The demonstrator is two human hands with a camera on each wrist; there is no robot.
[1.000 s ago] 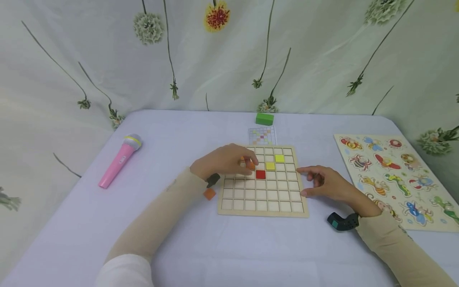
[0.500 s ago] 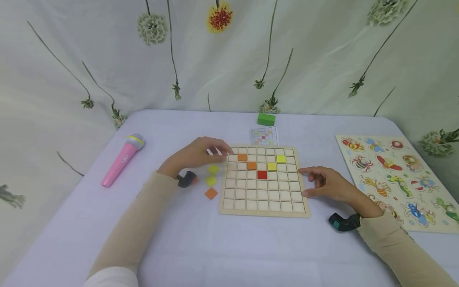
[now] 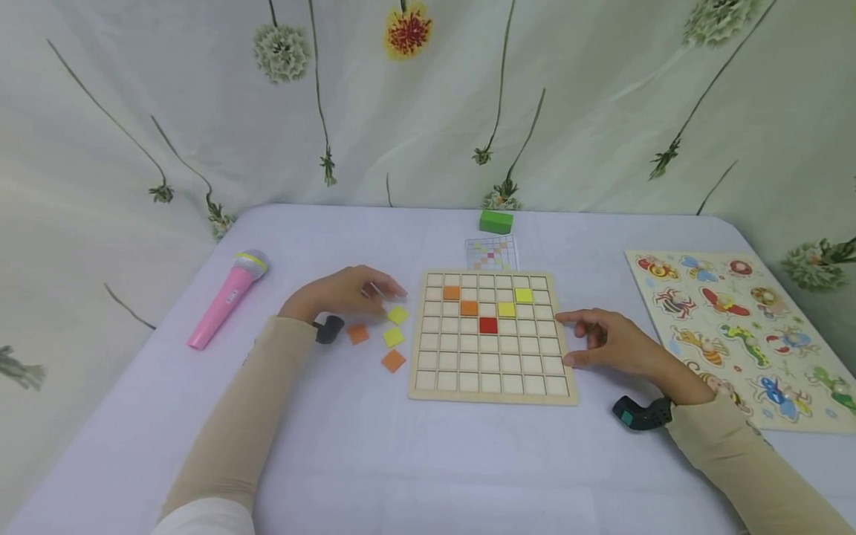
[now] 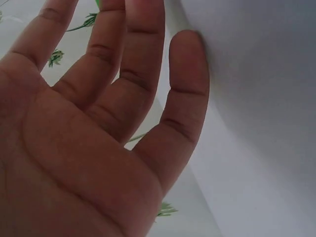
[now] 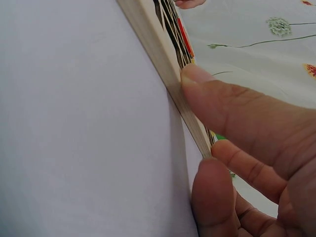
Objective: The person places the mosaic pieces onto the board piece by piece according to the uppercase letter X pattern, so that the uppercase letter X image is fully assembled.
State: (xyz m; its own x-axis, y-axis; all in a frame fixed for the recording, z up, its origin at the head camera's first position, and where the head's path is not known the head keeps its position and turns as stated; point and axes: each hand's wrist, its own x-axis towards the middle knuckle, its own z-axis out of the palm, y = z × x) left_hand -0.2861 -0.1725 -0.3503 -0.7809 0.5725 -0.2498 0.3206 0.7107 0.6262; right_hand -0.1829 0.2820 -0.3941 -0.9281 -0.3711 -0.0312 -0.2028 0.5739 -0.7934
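Note:
In the head view my left hand [image 3: 344, 291] is over the table left of the wooden grid board [image 3: 471, 362], fingers loosely bent near a yellow tile [image 3: 397, 316]. The left wrist view shows its palm and spread fingers holding nothing. Another yellow tile [image 3: 393, 338] and two orange tiles [image 3: 393, 361] lie loose close by. On the board, two orange tiles [image 3: 469, 307], a red tile [image 3: 489, 325] and two yellow tiles [image 3: 506, 309] sit in a V. My right hand [image 3: 611, 342] touches the board's right edge with extended index finger and thumb [image 5: 212, 101], set apart along it.
A small pattern card [image 3: 491, 253] lies behind the board, with a green block [image 3: 496, 222] at its back. The pink toy microphone [image 3: 227, 301] is at far left. An insect picture puzzle board [image 3: 742, 338] lies at the right, beside my right forearm.
My left hand has let go of an orange tile on the board and moved left to the loose tiles, uncovering them. My right hand stays at the board's edge.

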